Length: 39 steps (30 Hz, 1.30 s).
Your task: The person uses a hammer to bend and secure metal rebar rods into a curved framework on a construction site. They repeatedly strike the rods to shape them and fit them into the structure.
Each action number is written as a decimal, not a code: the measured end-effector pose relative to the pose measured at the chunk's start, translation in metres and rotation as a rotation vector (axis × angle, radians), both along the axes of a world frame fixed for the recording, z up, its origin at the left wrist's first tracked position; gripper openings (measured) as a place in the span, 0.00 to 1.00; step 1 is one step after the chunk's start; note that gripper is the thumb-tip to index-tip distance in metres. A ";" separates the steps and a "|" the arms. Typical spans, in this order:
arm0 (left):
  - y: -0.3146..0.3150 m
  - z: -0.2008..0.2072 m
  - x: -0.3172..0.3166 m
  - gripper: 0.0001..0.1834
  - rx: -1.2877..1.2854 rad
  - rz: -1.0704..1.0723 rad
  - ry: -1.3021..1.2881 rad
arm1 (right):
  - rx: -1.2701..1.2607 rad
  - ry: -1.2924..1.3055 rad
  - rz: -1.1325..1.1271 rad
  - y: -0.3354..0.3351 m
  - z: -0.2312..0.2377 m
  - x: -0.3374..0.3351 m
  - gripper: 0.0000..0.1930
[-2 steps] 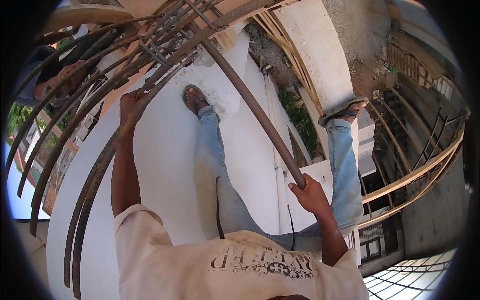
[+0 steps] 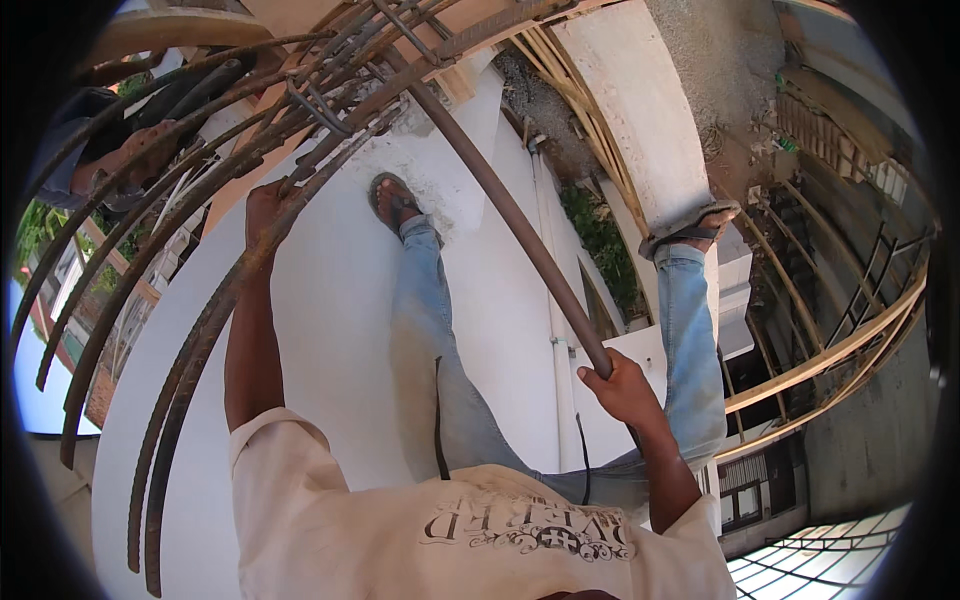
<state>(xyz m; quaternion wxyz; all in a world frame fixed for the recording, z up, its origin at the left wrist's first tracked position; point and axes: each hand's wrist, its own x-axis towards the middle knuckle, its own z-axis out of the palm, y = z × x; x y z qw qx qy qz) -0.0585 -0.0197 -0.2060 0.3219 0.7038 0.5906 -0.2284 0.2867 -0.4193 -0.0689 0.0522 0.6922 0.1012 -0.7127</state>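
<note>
My left hand is closed around a ribbed steel rebar, one of a pair that curves down to the lower left. In my right hand, the fingers wrap the near end of a long brown metal bar. That bar slants up and left, and its far end meets the rebar bundle at the top. The exact joint there is hard to make out. Bent steel stirrups loop around the bundle just beyond my left hand.
Several more rebars fan out at the left, with another person's arm behind them. My feet stand apart, one on a white wall surface, the other on a pale ledge. Bamboo poles and a lower level lie at the right.
</note>
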 end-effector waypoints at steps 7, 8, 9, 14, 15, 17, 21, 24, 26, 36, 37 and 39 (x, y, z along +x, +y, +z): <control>0.004 -0.031 -0.005 0.14 0.091 -0.155 -0.021 | 0.118 -0.261 0.299 0.006 -0.024 -0.011 0.14; 0.003 -0.030 -0.005 0.14 0.092 -0.149 -0.036 | 0.123 -0.160 0.179 0.004 -0.024 -0.004 0.15; 0.002 -0.028 -0.004 0.13 0.099 -0.129 -0.062 | 0.078 -0.015 0.063 0.001 -0.021 0.007 0.16; -0.003 -0.015 0.001 0.13 0.226 -0.245 0.048 | 0.150 -0.143 0.099 -0.010 -0.037 0.027 0.15; -0.003 -0.013 0.002 0.13 0.286 -0.304 0.040 | 0.140 -0.105 0.135 -0.009 -0.043 0.026 0.15; -0.005 -0.012 0.002 0.13 0.408 -0.389 0.015 | 0.092 -0.095 0.266 -0.002 -0.048 0.027 0.15; -0.010 -0.012 0.004 0.12 0.338 -0.194 -0.098 | 0.019 -0.019 0.267 0.020 -0.035 0.080 0.20; -0.010 -0.012 0.010 0.13 0.275 -0.059 -0.030 | -0.025 0.208 0.094 0.039 -0.018 0.092 0.22; -0.010 -0.011 0.014 0.15 0.307 -0.077 -0.031 | -0.111 0.249 0.060 0.048 -0.008 0.063 0.23; -0.004 -0.013 0.016 0.17 0.146 -0.139 -0.037 | -0.203 0.300 -0.181 0.004 0.088 0.006 0.20; -0.005 -0.010 0.017 0.17 0.135 -0.100 -0.027 | -0.198 0.226 -0.104 -0.006 0.101 0.011 0.20; -0.005 0.003 0.016 0.16 0.074 0.046 -0.093 | -0.138 0.088 0.031 -0.023 0.121 0.023 0.20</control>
